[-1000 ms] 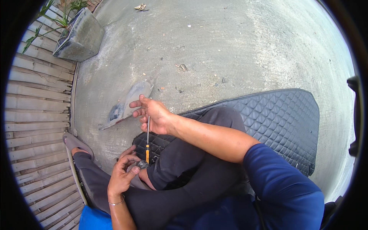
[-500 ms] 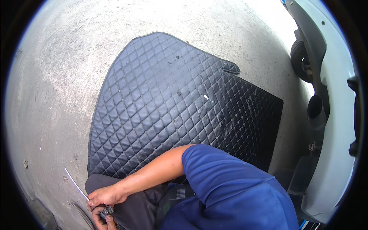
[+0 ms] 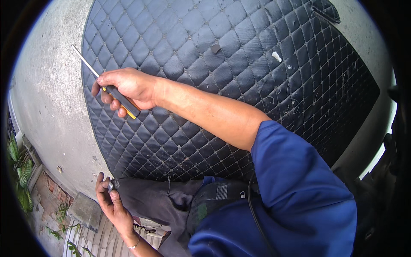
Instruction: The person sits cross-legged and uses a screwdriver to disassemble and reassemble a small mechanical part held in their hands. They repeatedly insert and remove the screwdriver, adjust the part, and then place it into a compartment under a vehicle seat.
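My right hand [image 3: 136, 86] is wrapped round the black and yellow handle of a screwdriver [image 3: 123, 103]. Its thin metal shaft points to the upper left, past the edge of a black quilted mat [image 3: 171, 68]. Lower down, beside my knee, my left hand [image 3: 114, 210] pinches a small dark and silvery part [image 3: 111, 186] between thumb and fingers. What kind of part it is I cannot make out. The two hands are apart, and the screwdriver does not touch the part.
Under the mat lies a grey concrete floor [image 3: 51, 107]. A dark scrap [image 3: 215, 49] and a white scrap [image 3: 276, 56] rest on the mat. At the lower left are a stone block [image 3: 84, 212] and leafy plants [image 3: 25, 175].
My right hand has moved up and away from my left hand with the screwdriver, whose handle now shows. The left hand still pinches the small part. The view has shifted, bringing plants into sight.
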`<move>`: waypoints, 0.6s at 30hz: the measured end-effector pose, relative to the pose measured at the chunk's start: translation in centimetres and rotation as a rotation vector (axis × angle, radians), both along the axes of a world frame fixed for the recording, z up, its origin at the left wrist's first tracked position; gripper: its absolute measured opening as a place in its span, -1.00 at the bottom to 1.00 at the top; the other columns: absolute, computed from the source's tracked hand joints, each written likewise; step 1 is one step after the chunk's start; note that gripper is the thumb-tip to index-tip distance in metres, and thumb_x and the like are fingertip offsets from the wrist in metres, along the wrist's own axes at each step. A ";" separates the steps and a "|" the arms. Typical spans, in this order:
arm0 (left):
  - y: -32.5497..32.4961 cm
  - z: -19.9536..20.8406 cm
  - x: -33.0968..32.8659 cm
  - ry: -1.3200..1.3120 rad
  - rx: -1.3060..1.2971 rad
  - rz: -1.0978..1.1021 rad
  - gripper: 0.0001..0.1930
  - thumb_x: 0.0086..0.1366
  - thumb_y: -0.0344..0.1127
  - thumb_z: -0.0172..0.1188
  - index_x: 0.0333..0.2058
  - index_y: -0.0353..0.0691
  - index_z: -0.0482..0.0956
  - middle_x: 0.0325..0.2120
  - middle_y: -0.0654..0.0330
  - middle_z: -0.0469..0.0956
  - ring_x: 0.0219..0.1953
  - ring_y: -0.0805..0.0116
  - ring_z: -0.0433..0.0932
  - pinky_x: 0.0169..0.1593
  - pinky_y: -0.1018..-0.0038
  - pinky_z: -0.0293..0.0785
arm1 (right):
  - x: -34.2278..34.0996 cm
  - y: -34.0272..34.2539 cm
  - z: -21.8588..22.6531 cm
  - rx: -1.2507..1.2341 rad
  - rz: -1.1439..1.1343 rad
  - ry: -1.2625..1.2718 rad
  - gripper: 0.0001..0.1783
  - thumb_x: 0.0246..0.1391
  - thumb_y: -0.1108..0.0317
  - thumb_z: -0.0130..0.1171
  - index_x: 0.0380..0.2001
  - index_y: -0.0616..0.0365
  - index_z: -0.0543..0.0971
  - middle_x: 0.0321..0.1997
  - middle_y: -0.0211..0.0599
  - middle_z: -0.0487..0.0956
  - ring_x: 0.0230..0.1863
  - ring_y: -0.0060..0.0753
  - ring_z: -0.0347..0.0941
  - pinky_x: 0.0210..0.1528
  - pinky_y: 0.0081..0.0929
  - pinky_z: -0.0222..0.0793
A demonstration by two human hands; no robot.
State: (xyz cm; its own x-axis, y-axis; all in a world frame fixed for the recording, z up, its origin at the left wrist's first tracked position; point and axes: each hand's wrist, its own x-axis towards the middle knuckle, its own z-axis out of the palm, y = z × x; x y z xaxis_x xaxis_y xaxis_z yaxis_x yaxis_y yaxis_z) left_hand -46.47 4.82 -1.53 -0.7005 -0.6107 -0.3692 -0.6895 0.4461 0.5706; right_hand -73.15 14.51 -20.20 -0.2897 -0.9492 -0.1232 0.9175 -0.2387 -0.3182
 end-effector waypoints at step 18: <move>-9.2 -10.9 -20.0 0.268 -0.440 -0.479 -0.58 0.58 -0.10 0.02 0.11 -0.40 0.46 0.01 -0.01 0.63 0.07 0.29 0.61 0.16 0.35 0.50 | -4.2 -3.6 -0.2 0.123 -0.421 -0.085 -0.70 0.40 0.38 -0.17 -0.19 0.34 0.53 -0.46 -0.17 0.49 -0.54 -0.36 0.41 -0.57 -0.26 0.46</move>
State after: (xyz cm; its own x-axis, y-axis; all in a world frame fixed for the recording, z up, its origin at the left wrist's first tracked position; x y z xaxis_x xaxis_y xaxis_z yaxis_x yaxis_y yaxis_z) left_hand -66.50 -4.38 -12.47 -0.9621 -0.2651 0.0642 -0.2203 0.8941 0.3898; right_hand -77.37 10.88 -20.45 -0.6319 -0.7273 -0.2679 0.7724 -0.5622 -0.2957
